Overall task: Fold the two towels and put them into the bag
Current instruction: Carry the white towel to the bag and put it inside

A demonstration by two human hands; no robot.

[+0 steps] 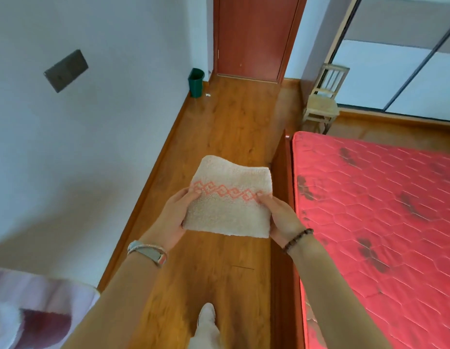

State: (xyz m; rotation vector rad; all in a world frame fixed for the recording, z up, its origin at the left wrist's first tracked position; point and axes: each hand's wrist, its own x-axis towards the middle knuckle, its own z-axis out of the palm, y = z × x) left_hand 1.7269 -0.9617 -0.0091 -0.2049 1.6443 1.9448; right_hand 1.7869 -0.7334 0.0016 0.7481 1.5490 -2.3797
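Fingers of both your hands are hidden beneath the folded towel (229,210); only the thumbs show on top. Your left hand (175,217) pinches its 9 o'clock edge, your right hand (279,220) the 3 o'clock edge. Towel: cream terry with a coral diamond band, held at frame centre above the wood floor (219,122). Blurred fabric (30,311) at 8 o'clock is cut off and unidentifiable.

Red mattress (385,210) right; green bin (196,82) beside door (254,36); wooden chair (323,96).
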